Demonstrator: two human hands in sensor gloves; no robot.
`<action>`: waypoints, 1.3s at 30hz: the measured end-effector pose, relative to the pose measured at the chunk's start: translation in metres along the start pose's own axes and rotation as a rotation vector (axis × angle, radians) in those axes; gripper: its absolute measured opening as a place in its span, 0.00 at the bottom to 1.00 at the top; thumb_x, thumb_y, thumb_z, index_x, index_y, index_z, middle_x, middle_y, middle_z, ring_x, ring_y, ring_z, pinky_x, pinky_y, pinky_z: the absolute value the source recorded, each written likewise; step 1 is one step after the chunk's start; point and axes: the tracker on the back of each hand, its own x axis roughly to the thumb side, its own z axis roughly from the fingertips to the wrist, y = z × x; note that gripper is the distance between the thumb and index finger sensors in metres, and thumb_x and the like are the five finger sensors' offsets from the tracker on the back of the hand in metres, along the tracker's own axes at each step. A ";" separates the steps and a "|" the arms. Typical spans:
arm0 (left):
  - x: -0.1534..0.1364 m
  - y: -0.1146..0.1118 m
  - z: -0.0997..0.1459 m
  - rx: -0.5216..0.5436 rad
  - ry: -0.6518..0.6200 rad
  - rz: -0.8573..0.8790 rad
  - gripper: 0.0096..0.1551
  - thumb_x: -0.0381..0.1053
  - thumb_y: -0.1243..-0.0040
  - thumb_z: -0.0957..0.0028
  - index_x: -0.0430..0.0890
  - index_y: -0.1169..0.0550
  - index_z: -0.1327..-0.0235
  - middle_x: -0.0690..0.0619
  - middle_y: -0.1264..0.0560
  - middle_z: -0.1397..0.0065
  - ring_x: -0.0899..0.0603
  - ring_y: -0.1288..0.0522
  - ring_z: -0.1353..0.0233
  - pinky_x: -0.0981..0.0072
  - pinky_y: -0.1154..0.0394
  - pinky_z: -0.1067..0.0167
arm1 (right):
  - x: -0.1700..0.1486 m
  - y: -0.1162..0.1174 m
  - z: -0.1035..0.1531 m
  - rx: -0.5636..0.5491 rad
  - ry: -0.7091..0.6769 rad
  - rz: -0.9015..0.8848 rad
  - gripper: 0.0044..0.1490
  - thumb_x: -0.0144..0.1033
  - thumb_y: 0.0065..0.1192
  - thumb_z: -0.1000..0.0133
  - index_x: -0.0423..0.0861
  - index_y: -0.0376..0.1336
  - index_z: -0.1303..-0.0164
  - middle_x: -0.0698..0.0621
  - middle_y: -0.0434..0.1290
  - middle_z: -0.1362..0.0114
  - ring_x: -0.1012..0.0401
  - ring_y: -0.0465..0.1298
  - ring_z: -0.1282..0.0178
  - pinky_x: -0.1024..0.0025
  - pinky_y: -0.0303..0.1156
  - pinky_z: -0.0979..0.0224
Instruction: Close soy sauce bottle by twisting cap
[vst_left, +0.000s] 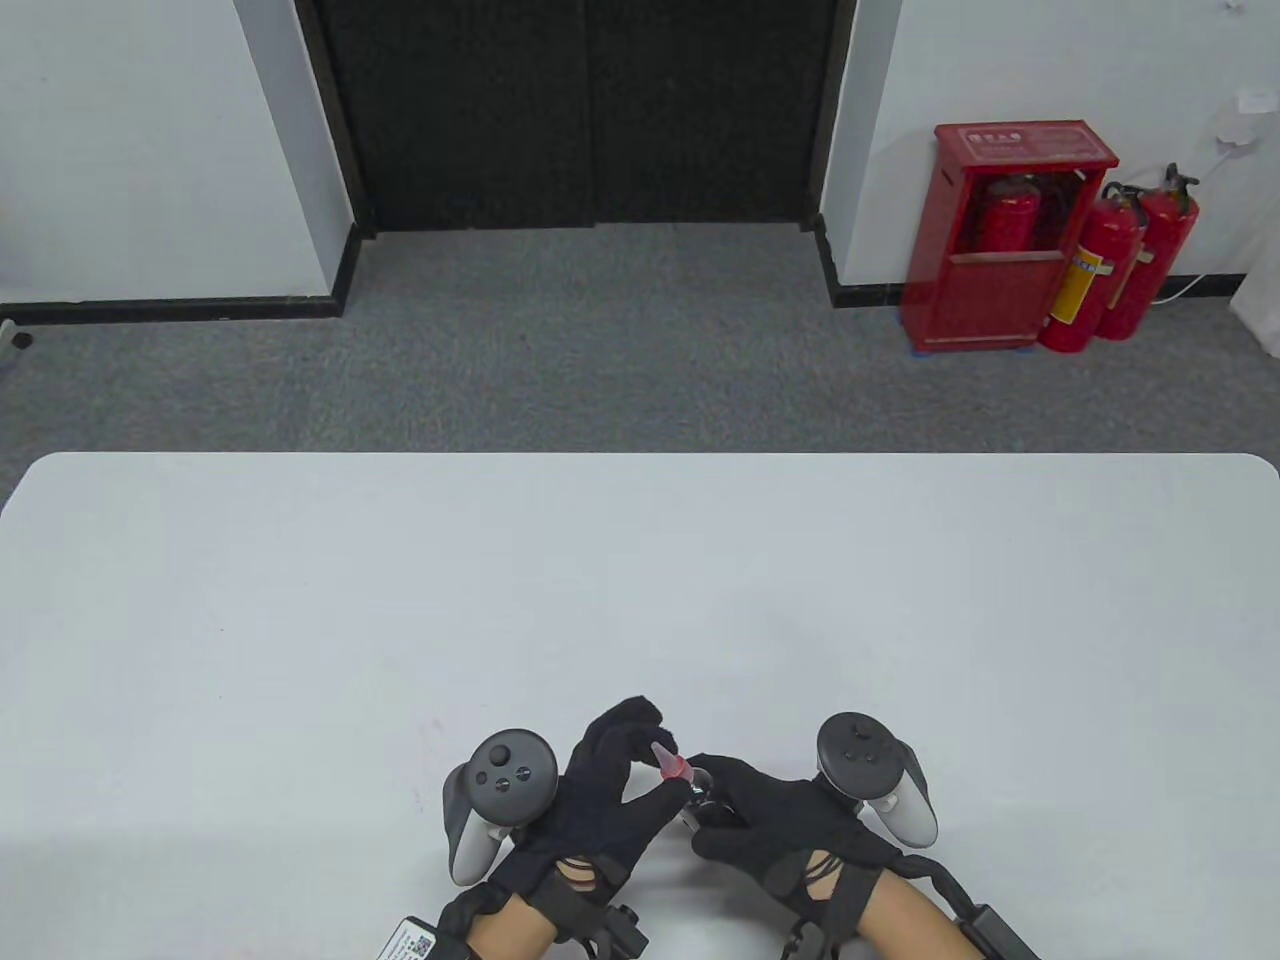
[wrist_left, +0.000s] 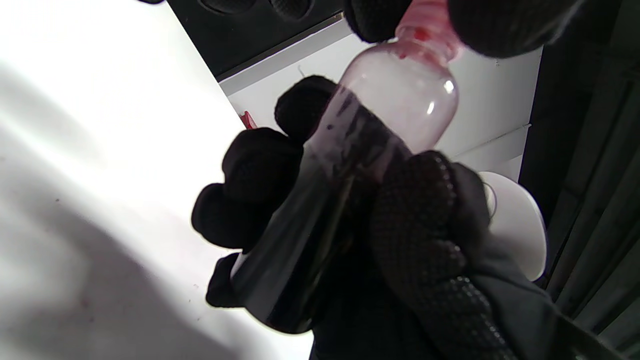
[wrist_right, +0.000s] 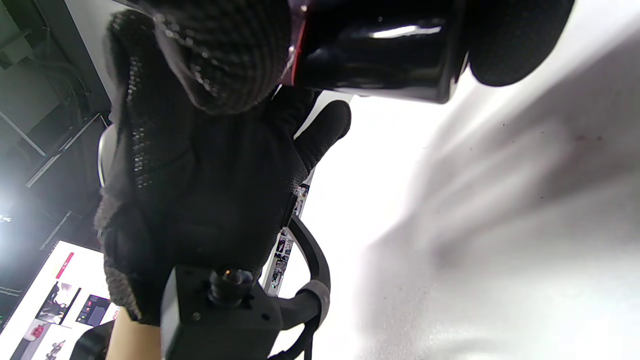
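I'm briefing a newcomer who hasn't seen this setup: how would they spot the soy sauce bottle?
Look at the white table's near edge, where two black-gloved hands meet. The right hand grips a small clear soy sauce bottle of dark liquid. Its red pointed cap, pinched by the left hand, is the only red thing there.

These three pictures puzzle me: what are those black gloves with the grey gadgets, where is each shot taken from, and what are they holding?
No robot here: these are a person's two hands in black sensor gloves. The grey gadgets are trackers strapped to the backs of the hands, not held. The wide picture looks down on a white table; the other two come from cameras on each wrist, hence the odd angles. The right hand grips a small soy sauce bottle, part full of dark liquid and tilted. The left hand pinches its red cap with its fingers, ready for twisting.
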 end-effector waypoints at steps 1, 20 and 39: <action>0.000 0.001 0.000 0.003 0.000 -0.001 0.37 0.73 0.42 0.53 0.61 0.36 0.31 0.53 0.52 0.11 0.34 0.50 0.14 0.29 0.48 0.27 | 0.000 0.000 0.000 -0.002 -0.001 -0.001 0.50 0.48 0.68 0.52 0.45 0.52 0.21 0.39 0.68 0.25 0.36 0.69 0.31 0.38 0.70 0.37; 0.001 -0.001 -0.002 -0.058 -0.019 0.065 0.36 0.62 0.46 0.50 0.61 0.36 0.25 0.55 0.48 0.11 0.34 0.49 0.13 0.28 0.48 0.27 | 0.000 -0.001 0.001 0.001 0.009 -0.009 0.50 0.48 0.68 0.52 0.45 0.52 0.21 0.39 0.67 0.25 0.36 0.69 0.31 0.38 0.70 0.37; -0.002 -0.003 -0.004 -0.070 -0.012 0.078 0.36 0.60 0.47 0.49 0.59 0.36 0.23 0.55 0.46 0.11 0.35 0.46 0.13 0.28 0.47 0.27 | -0.001 -0.001 0.001 0.012 0.026 -0.014 0.50 0.48 0.68 0.52 0.45 0.52 0.21 0.39 0.67 0.24 0.35 0.69 0.30 0.37 0.70 0.37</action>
